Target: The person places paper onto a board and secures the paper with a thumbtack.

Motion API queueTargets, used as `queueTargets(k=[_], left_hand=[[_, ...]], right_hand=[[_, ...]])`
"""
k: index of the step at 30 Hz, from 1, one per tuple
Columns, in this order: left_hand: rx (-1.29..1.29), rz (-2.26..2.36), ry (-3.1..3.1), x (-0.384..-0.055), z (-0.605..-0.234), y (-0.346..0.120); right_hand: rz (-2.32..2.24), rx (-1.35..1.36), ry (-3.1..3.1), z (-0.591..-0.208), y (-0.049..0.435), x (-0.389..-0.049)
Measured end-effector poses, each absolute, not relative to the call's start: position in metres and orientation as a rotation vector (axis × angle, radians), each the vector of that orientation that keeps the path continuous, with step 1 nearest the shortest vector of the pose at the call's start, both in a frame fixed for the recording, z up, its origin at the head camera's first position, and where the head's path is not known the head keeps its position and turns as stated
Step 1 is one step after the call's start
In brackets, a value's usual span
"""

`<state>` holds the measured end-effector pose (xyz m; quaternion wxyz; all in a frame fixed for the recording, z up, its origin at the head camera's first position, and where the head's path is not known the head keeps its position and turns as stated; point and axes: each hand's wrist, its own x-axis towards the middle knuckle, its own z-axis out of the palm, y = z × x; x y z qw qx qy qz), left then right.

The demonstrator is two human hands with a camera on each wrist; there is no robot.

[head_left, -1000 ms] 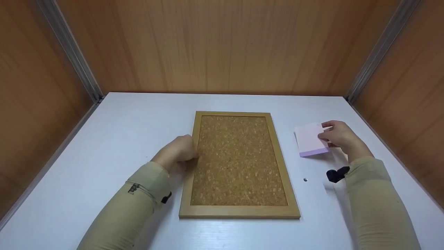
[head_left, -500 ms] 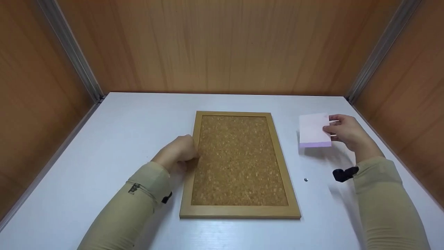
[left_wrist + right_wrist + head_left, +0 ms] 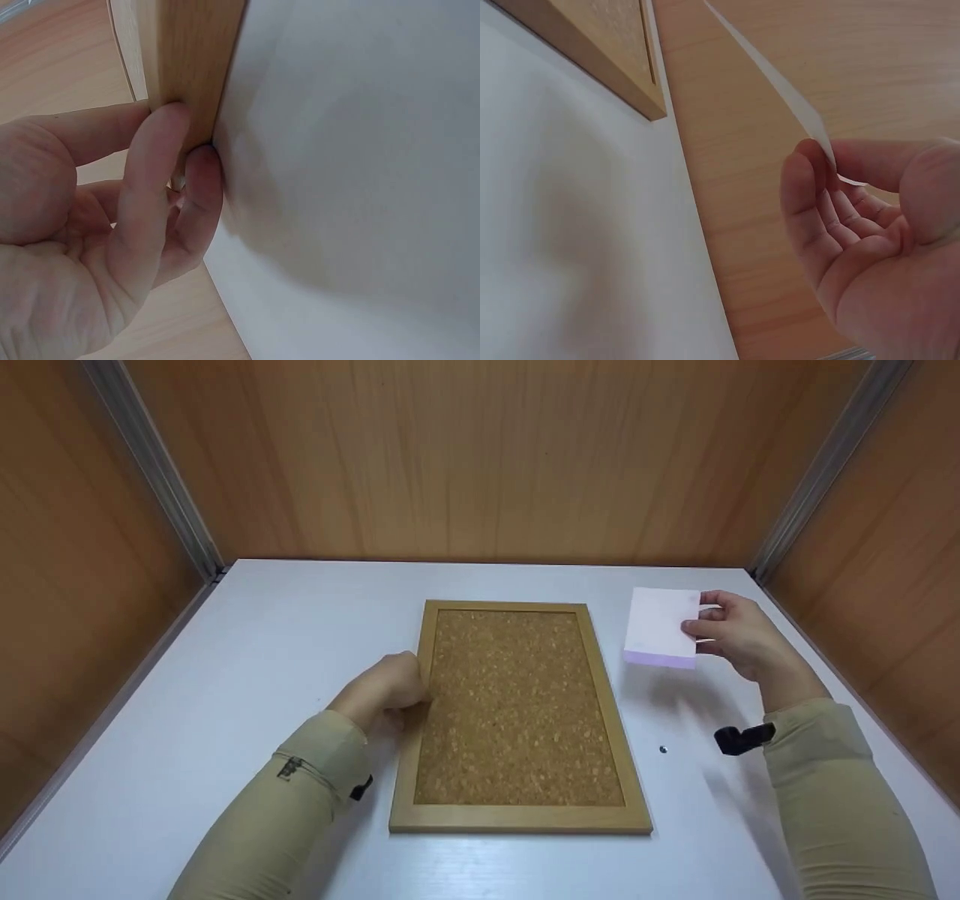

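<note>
A wood-framed cork board (image 3: 517, 705) lies flat on the white table, its long sides running away from me. My left hand (image 3: 386, 682) grips the left side of its frame; the left wrist view shows curled fingers (image 3: 156, 150) against the frame's outer edge (image 3: 193, 64). Above the table to the right of the board, my right hand (image 3: 739, 634) pinches a pale pink sheet of paper (image 3: 660, 619) with a purple strip along its near edge. From the right wrist, the paper (image 3: 780, 86) appears thin and edge-on between thumb and fingers.
A small shiny round piece (image 3: 663, 749) lies on the white table (image 3: 300, 615), right of the board. Wooden panels (image 3: 480, 457) rise behind the table and at both sides, with metal posts (image 3: 825, 465) at the corners.
My right hand has raised the paper off the table, away from me, first rightward and then back left toward the board. My left hand has stayed at the frame.
</note>
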<state>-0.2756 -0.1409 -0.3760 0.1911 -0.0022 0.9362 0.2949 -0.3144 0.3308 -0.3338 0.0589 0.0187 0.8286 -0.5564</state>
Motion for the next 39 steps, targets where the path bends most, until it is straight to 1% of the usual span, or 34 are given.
queueTargets(k=[16,25,39], left_hand=[[-0.005,0.821,2.641,-0.276,-0.378,-0.141],[-0.072,0.827,2.614,-0.278,-0.379,-0.139],[-0.076,0.830,2.607,-0.277,-0.379,-0.138]], right_hand=[[-1.660,-0.250,2.424,-0.329,0.277,-0.303],[-1.639,-0.279,2.391,-0.328,0.250,-0.302],[-1.489,-0.303,2.363,-0.347,0.213,-0.300]])
